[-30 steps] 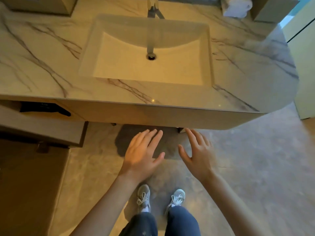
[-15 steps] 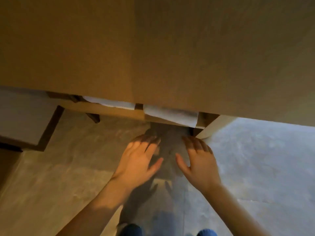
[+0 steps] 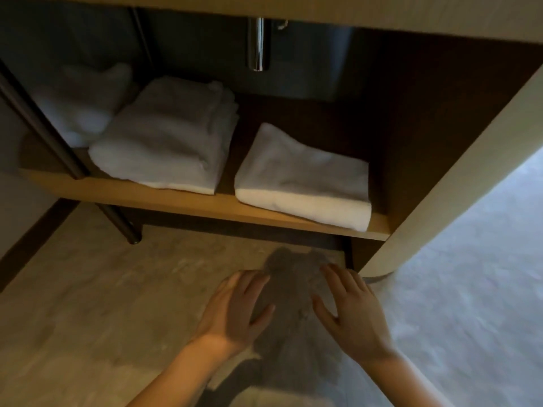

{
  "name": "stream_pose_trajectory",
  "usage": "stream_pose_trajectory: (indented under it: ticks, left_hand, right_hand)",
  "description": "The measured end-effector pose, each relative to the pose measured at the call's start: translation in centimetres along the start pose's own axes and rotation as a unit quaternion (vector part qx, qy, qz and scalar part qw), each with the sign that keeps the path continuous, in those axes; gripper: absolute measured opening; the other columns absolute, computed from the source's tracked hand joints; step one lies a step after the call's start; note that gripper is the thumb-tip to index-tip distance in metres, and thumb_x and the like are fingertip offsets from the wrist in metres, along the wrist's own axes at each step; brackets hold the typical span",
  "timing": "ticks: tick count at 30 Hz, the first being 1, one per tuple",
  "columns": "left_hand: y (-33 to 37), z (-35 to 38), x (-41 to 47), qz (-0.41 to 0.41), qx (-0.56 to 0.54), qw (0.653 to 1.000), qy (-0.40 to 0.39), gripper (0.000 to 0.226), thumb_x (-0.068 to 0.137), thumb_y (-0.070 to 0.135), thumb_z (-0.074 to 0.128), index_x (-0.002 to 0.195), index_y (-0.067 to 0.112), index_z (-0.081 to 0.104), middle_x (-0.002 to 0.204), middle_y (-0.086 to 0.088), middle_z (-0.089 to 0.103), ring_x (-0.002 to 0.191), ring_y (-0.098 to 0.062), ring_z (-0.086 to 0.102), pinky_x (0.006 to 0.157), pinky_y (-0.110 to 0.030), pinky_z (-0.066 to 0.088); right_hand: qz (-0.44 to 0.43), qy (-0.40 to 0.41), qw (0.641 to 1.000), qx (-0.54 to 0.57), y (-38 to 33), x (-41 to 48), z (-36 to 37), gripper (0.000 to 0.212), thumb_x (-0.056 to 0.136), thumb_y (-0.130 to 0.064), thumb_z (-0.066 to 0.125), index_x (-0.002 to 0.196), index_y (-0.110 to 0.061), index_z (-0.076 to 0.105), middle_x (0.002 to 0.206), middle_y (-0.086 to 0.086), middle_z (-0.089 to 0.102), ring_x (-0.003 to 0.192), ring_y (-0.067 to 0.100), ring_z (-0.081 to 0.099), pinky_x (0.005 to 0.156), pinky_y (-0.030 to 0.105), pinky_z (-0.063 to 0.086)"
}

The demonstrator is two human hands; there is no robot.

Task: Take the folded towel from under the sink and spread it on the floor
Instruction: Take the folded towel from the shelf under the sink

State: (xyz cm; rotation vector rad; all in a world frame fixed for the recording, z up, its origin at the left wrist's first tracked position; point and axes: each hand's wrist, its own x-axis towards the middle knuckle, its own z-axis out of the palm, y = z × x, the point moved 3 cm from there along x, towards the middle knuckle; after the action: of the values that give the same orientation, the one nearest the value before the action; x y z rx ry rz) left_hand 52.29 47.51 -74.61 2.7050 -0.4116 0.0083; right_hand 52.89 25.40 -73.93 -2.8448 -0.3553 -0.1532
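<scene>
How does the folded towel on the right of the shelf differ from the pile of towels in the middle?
The right towel is a lower, flatter fold, while the middle pile is taller, with several layers showing at its side. The right towel's front edge catches bright light, whereas the middle pile lies mostly in shadow. Both are white, folded, and rest on the same wooden shelf.

View: I've ducked much lower.
Shelf [image 3: 182, 198]: now in sight.
Folded towel [image 3: 302, 180]: revealed at its right end.
</scene>
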Motion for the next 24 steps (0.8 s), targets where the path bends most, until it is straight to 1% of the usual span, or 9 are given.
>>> stream_pose_trajectory:
  ticks: [4, 7, 10, 12, 14, 16, 19, 21, 24]
  left_hand:
    - [0.8, -3.8, 2.1, 0.025, -0.013, 0.999, 0.04, 0.054, 0.09, 0.054, 0.042, 0.131, 0.022, 0.055, 0.127, 0.001, 0.057, 0.113, -0.014, 0.054, 0.092, -0.028, 0.046]
    - [1.0, -7.3, 5.2, 0.053, 0.004, 0.995, 0.089, 0.048, 0.09, 0.052, 0.044, 0.13, 0.027, 0.053, 0.129, 0.007, 0.055, 0.115, -0.009, 0.051, 0.094, -0.026, 0.045]
    - [0.3, -9.9, 9.4, 0.057, 0.017, 0.992, 0.112, 0.052, 0.089, 0.052, 0.041, 0.134, 0.026, 0.048, 0.134, 0.005, 0.051, 0.121, -0.015, 0.046, 0.098, -0.032, 0.043]
    - [-0.6, -10.9, 12.4, 0.042, 0.008, 0.992, 0.119, 0.053, 0.091, 0.051, 0.043, 0.138, 0.025, 0.046, 0.141, 0.0, 0.047, 0.124, -0.021, 0.047, 0.1, -0.037, 0.043]
    - [-1.4, -11.2, 14.9, 0.027, -0.012, 0.993, 0.117, 0.054, 0.094, 0.046, 0.047, 0.142, 0.024, 0.041, 0.148, -0.002, 0.04, 0.13, -0.025, 0.042, 0.105, -0.042, 0.039]
    - [-2.3, -10.9, 16.9, 0.0, -0.022, 0.995, 0.1, 0.054, 0.096, 0.046, 0.044, 0.146, 0.027, 0.033, 0.152, -0.001, 0.033, 0.137, -0.024, 0.031, 0.112, -0.041, 0.029]
    - [-3.2, -9.8, 18.8, -0.044, -0.005, 0.998, 0.055, 0.055, 0.097, 0.052, 0.037, 0.148, 0.033, 0.027, 0.157, -0.002, 0.023, 0.141, -0.026, 0.021, 0.115, -0.041, 0.021]
    - [-3.6, -9.2, 19.5, -0.061, -0.016, 0.998, 0.03, 0.055, 0.096, 0.056, 0.036, 0.147, 0.039, 0.025, 0.156, -0.006, 0.021, 0.14, -0.03, 0.022, 0.113, -0.044, 0.024]
    - [-3.9, -8.4, 20.2, -0.085, -0.046, 0.995, -0.005, 0.055, 0.095, 0.059, 0.036, 0.146, 0.047, 0.022, 0.152, -0.01, 0.022, 0.136, -0.035, 0.027, 0.11, -0.044, 0.029]
  right_hand:
    - [-0.014, 0.04, 0.999, 0.028, -0.9, 1.5, -4.3, 0.053, 0.092, -0.06, 0.038, 0.138, -0.032, 0.04, 0.135, -0.008, 0.054, 0.12, 0.013, 0.052, 0.097, 0.031, 0.046]
    - [-0.035, 0.086, 0.995, 0.039, -1.1, 3.8, -7.2, 0.053, 0.095, -0.057, 0.033, 0.14, -0.029, 0.041, 0.134, -0.006, 0.054, 0.12, 0.013, 0.051, 0.1, 0.03, 0.042]
    - [-0.037, 0.137, 0.989, 0.032, -0.6, 7.7, -8.9, 0.053, 0.095, -0.056, 0.032, 0.137, -0.027, 0.045, 0.133, -0.002, 0.056, 0.118, 0.015, 0.051, 0.095, 0.024, 0.038]
    - [-0.028, 0.162, 0.985, 0.042, 0.2, 10.7, -9.2, 0.05, 0.095, -0.051, 0.04, 0.137, -0.024, 0.046, 0.132, 0.002, 0.056, 0.116, 0.019, 0.052, 0.09, 0.023, 0.039]
    - [-0.016, 0.144, 0.988, 0.055, 1.3, 13.3, -8.8, 0.051, 0.094, -0.042, 0.049, 0.141, -0.022, 0.044, 0.135, 0.007, 0.054, 0.116, 0.026, 0.052, 0.089, 0.03, 0.046]
    - [0.011, 0.093, 0.995, 0.046, 2.4, 15.2, -7.7, 0.055, 0.093, -0.037, 0.054, 0.144, -0.024, 0.039, 0.141, 0.009, 0.048, 0.122, 0.031, 0.046, 0.094, 0.039, 0.046]
    - [0.081, 0.02, 0.996, 0.027, 3.6, 16.9, -5.8, 0.056, 0.094, -0.05, 0.047, 0.146, -0.036, 0.032, 0.151, 0.006, 0.033, 0.132, 0.035, 0.034, 0.103, 0.048, 0.039]
    - [0.102, -0.003, 0.995, 0.002, 4.1, 17.4, -4.8, 0.055, 0.091, -0.06, 0.042, 0.142, -0.046, 0.028, 0.154, 0.006, 0.024, 0.134, 0.038, 0.028, 0.106, 0.053, 0.035]
    - [0.111, -0.029, 0.993, 0.011, 4.7, 17.4, -3.9, 0.059, 0.086, -0.071, 0.031, 0.141, -0.054, 0.018, 0.155, 0.012, 0.017, 0.136, 0.041, 0.026, 0.106, 0.053, 0.035]
